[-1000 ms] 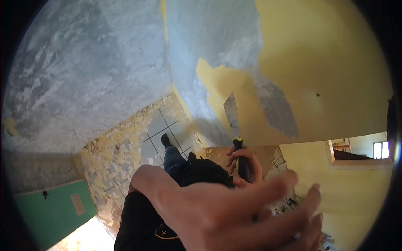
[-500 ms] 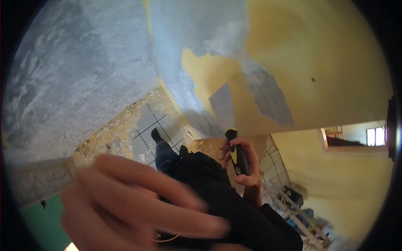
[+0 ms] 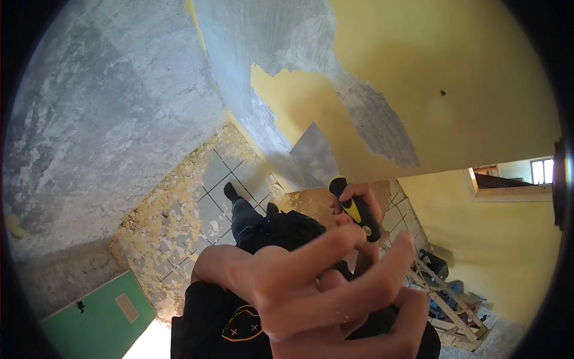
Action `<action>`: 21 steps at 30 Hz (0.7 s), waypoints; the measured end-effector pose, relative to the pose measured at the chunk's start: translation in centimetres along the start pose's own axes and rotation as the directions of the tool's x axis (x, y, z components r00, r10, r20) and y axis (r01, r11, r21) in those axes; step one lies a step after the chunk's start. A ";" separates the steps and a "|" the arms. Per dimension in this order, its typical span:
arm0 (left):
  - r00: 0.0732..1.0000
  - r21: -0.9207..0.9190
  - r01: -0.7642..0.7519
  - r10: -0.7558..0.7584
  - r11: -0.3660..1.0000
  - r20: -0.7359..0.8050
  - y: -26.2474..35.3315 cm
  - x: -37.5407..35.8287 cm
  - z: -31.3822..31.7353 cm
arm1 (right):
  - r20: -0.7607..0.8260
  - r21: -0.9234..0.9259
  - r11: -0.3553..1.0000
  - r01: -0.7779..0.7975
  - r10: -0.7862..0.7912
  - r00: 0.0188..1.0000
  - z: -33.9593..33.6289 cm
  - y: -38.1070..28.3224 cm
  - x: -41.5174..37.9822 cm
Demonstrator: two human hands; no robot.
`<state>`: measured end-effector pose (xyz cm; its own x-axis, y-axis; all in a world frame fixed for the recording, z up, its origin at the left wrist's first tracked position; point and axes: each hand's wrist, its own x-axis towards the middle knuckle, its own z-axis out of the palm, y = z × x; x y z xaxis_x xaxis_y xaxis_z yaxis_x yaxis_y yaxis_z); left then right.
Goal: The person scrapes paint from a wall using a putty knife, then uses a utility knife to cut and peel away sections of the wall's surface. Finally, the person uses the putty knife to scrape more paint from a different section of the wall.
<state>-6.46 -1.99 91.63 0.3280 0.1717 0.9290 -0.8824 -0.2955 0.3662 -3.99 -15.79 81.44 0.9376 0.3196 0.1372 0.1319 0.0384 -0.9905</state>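
Note:
My right hand [image 3: 372, 202] is wrapped round the black and yellow handle of a scraper [image 3: 350, 203]. The scraper's flat grey blade points up and left, overlapping the yellow wall in this view. Close to the camera, my left hand [image 3: 299, 302] holds nothing, its fingers bent and apart. Pale flecks show on one finger. Its fingertips overlap the butt end of the scraper handle in this view. Beyond the scraper, the wall [image 3: 382, 125] is partly yellow paint with jagged edges and partly bare grey.
Another grey wall [image 3: 119, 119] stands at the left. Paint flakes [image 3: 167, 221] litter the tiled floor [image 3: 224, 206]. A green panel [image 3: 89, 323] is at lower left. At right are a framed opening [image 3: 508, 182] and a stepladder [image 3: 451, 305] beside piled things.
My left hand has swung right, towards the scraper handle, and is less blurred. The right hand with the scraper has shifted slightly right, its handle tilting more. The view has moved a little.

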 end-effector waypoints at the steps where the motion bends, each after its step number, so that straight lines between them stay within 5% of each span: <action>1: 0.995 0.077 -0.092 0.095 0.993 -0.039 -0.8 0.3 0.2 | 0.005 0.011 1.000 -0.002 0.002 1.000 -1.5 1.5 -1.2; 2: 0.979 0.162 -0.177 0.191 0.971 -0.071 -1.2 0.3 0.3 | 0.004 0.017 1.000 -0.010 0.010 1.000 -1.7 1.9 -1.2; 3: 0.979 0.319 -0.013 0.077 0.948 -0.190 0.0 0.6 1.2 | 0.010 -0.090 0.995 0.042 -0.042 0.999 -2.0 2.3 -1.2; 4: 0.980 0.330 -0.009 0.074 0.944 -0.185 1.0 1.3 2.9 | 0.028 -0.193 0.976 0.098 -0.095 0.995 -2.1 2.6 -1.2; 5: 0.876 0.251 0.282 -0.142 0.926 -0.460 2.0 2.0 4.7 | 0.022 -0.194 0.973 0.125 -0.123 0.992 -2.1 2.7 -1.2; 6: 0.654 0.094 0.522 -0.328 0.848 -0.682 2.4 2.4 5.5 | 0.031 -0.184 0.975 0.125 -0.121 0.992 -2.0 2.9 -1.1; 7: 0.656 0.103 0.520 -0.319 0.848 -0.684 1.9 1.7 4.1 | 0.016 -0.196 0.969 0.153 -0.153 0.988 -2.0 3.3 -1.1; 8: 0.871 0.205 0.359 -0.247 0.911 -0.424 1.0 0.5 1.8 | 0.000 -0.212 0.960 0.182 -0.186 0.983 -2.1 3.5 -1.1; 9: 0.983 0.248 0.168 -0.143 0.954 -0.115 0.4 0.1 0.6 | 0.004 -0.209 0.960 0.187 -0.190 0.982 -1.9 3.6 -1.2; 10: 0.983 0.254 0.165 -0.139 0.953 -0.116 0.8 0.1 0.5 | -0.038 -0.141 0.983 0.119 -0.125 0.991 -1.7 3.6 -1.6; 12: 0.919 -0.135 0.387 -0.394 0.912 -0.026 1.9 0.3 0.4 | -0.073 -0.070 0.996 0.052 -0.057 0.996 -1.6 3.6 -1.5; 14: 0.951 -0.160 0.263 -0.284 0.951 -0.121 1.8 0.0 1.1 | 0.014 -0.185 0.948 0.258 -0.260 0.965 -2.2 3.7 -0.9; 16: 0.725 -0.345 0.636 -0.688 0.690 -0.040 4.2 1.4 0.9 | 0.039 -0.240 0.922 0.304 -0.304 0.952 -2.3 2.3 -0.2; 17: 0.880 -0.298 0.443 -0.347 0.846 0.323 1.5 0.4 -1.8 | 0.025 -0.311 0.898 0.312 -0.321 0.947 -2.5 2.0 -0.1; 19: 0.892 -0.438 0.447 -0.350 0.780 0.287 -1.3 -0.4 -2.3 | 0.008 -0.388 0.871 0.301 -0.323 0.946 -2.3 1.2 -0.2; 21: 0.924 -0.687 0.371 -0.321 0.625 0.207 -3.4 -1.1 -2.4 | 0.015 -0.548 0.693 0.469 -0.552 0.834 -1.9 0.7 1.2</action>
<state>-4.65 1.07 89.22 0.6565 0.0589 0.7521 -0.6613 0.5245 0.5362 -2.13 -17.15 80.92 0.7042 0.2597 0.6608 0.7070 -0.3421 -0.6190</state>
